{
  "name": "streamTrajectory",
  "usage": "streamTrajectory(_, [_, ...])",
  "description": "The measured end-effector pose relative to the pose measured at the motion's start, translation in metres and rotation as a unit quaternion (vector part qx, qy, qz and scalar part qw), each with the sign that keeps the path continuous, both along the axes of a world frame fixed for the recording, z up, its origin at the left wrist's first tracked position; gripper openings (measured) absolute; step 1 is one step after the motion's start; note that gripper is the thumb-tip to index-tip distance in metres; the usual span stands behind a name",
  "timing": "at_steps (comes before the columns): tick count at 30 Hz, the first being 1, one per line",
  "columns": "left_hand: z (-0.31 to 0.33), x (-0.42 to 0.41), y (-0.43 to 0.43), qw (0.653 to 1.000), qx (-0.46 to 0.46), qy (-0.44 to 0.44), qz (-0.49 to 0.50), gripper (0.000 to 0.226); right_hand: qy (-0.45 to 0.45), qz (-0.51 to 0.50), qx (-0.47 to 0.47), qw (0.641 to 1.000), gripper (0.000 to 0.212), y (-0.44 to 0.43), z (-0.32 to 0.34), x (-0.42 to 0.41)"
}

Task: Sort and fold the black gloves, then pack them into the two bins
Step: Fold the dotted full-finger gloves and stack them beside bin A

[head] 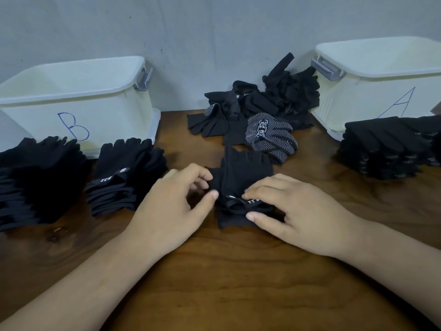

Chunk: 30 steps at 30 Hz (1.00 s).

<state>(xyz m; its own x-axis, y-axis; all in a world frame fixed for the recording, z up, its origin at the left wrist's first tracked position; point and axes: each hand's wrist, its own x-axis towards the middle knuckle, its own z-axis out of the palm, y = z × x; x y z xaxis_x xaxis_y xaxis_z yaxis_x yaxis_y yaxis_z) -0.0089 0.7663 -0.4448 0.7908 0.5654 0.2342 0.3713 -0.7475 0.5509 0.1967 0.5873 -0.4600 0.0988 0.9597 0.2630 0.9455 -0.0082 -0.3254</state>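
**Q:** Hands, quick?
**A:** Left hand point(176, 206): fingers curled, thumb and forefinger nipping the left edge of the plain glove point(241, 180). Right hand point(303, 211): fingers near straight, pressed flat on the cuff end, thumb at its near edge. Probably pinning it so the fold keeps.

**Q:** Glove where?
**A:** Between the two sets of fingertips, lying on the table point(238, 283), partly doubled over. Mid-fold, I'd judge.

**Q:** Around it?
**A:** Just beyond the fingers is a dotted glove point(269, 137), then the loose heap point(262, 99), unsorted. Out past the left fingers are the plain stacks point(124, 173), with bin B point(71, 101) behind. Past the right fingers, the dotted stack point(386, 146) sits in front of bin A point(381, 75). Each kind sits by its bin, likely staged for packing. Can't see the bin floors.

**Q:** Surface, room?
**A:** Dark wood-grain tabletop. Plain grey wall point(191, 32) close behind the bins.
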Motion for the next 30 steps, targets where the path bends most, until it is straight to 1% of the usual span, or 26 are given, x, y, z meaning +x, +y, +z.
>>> streamTrajectory(2, [0.000,-0.002,0.000,0.999,0.006,0.036,-0.007,0.040,-0.010,-0.003,0.002,1.000,0.040,0.000,0.000,0.000])
streamTrajectory(6, [0.002,-0.001,-0.004,0.998,0.018,0.061,-0.013,0.063,-0.018,-0.009,0.023,1.000,0.038,0.002,0.001,-0.001])
streamTrajectory(9, [-0.002,0.000,-0.004,0.998,0.022,0.055,-0.009,0.081,-0.036,-0.014,0.060,0.997,0.036,0.004,0.003,-0.002])
streamTrajectory(12, [-0.005,0.001,-0.003,0.999,0.002,0.043,0.001,0.097,-0.073,-0.003,0.098,0.992,0.033,0.003,0.007,-0.006])
streamTrajectory(14, [-0.005,0.002,-0.003,0.999,-0.017,0.039,0.006,0.103,-0.096,0.017,0.105,0.990,0.033,0.001,0.009,-0.008])
streamTrajectory(16, [-0.004,0.002,-0.003,0.998,-0.035,0.046,0.007,0.100,-0.098,0.032,0.090,0.991,0.034,-0.001,0.008,-0.010])
streamTrajectory(18, [-0.004,0.002,-0.003,0.997,-0.058,0.051,0.006,0.091,-0.091,0.038,0.065,0.993,0.035,-0.001,0.005,-0.009])
streamTrajectory(20, [-0.003,0.001,-0.001,0.995,-0.093,0.041,0.015,0.074,-0.080,0.038,0.037,0.995,0.038,-0.001,0.003,-0.007])
streamTrajectory(22, [-0.003,0.001,0.002,0.992,-0.118,0.010,0.030,0.051,-0.062,0.038,0.021,0.997,0.039,-0.002,0.003,-0.005])
streamTrajectory(24, [-0.006,0.004,0.006,0.990,-0.128,-0.035,0.044,0.032,-0.045,0.035,0.010,0.998,0.040,-0.002,0.005,-0.004])
streamTrajectory(26, [-0.008,0.007,0.007,0.988,-0.127,-0.072,0.055,0.017,-0.032,0.030,0.004,0.999,0.039,-0.002,0.007,-0.005])
streamTrajectory(28, [-0.008,0.011,0.008,0.987,-0.126,-0.082,0.061,0.011,-0.005,0.022,0.013,1.000,0.038,-0.003,0.006,-0.006])
streamTrajectory(30, [-0.007,0.013,0.010,0.986,-0.118,-0.090,0.071,0.012,0.054,0.001,0.020,0.998,0.038,-0.002,0.005,-0.006])
